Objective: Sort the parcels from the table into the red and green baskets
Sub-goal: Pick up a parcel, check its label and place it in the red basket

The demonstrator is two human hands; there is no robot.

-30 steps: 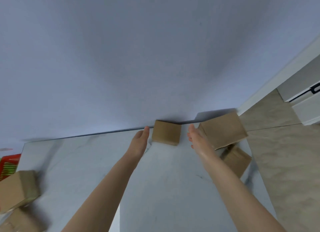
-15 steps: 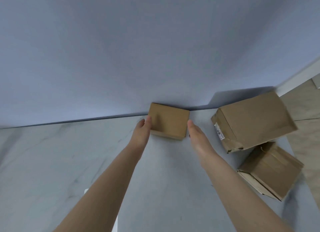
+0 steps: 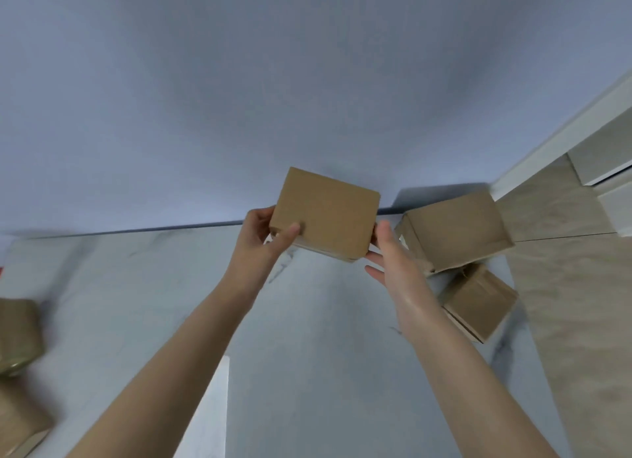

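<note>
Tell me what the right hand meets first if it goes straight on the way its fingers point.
The small brown cardboard box: the right hand points up-left at its right edge and seems to touch it. Behind the box lies the pale wall.

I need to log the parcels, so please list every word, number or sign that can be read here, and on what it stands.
None can be read.
The held box shows only a plain brown face.
The big box at right has a white patch, perhaps a label, on its end, blurred and partly behind the right hand.
</note>
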